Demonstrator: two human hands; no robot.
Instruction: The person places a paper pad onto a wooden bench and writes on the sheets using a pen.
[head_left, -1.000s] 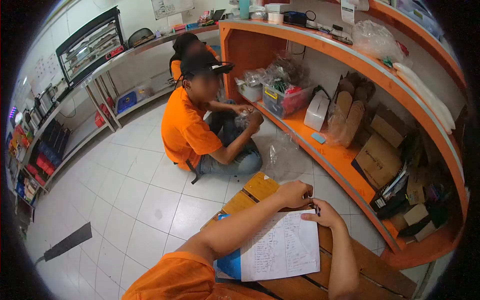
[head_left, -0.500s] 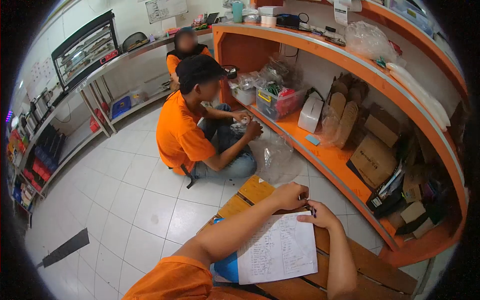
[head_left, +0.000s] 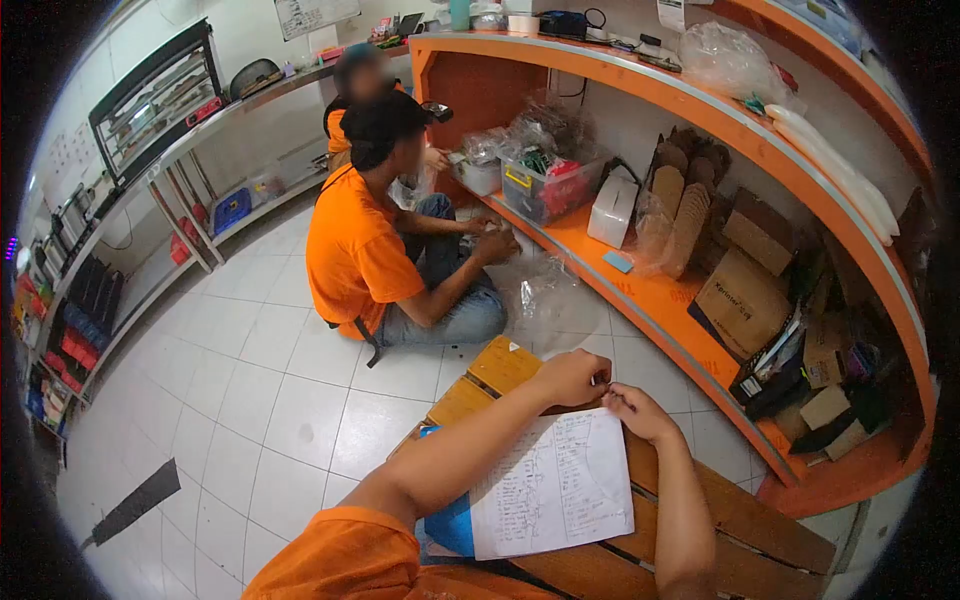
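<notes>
Clearly, your left forearm hides the upper left part of the handwritten sheet, whose script is too small to read. Your left hand sits just beyond the sheet's far edge, fingers curled; your right hand is at its far right corner, fingertips bent toward the left ones. Something dark shows where they meet, too small to name, and I cannot tell whether either hand grips it. Only part of a blue item emerges at the sheet's left. The sheet itself is white, lies over the wooden slatted table and carries columns of dark handwriting. Well beyond it, a seated co-worker partly blocks another person
</notes>
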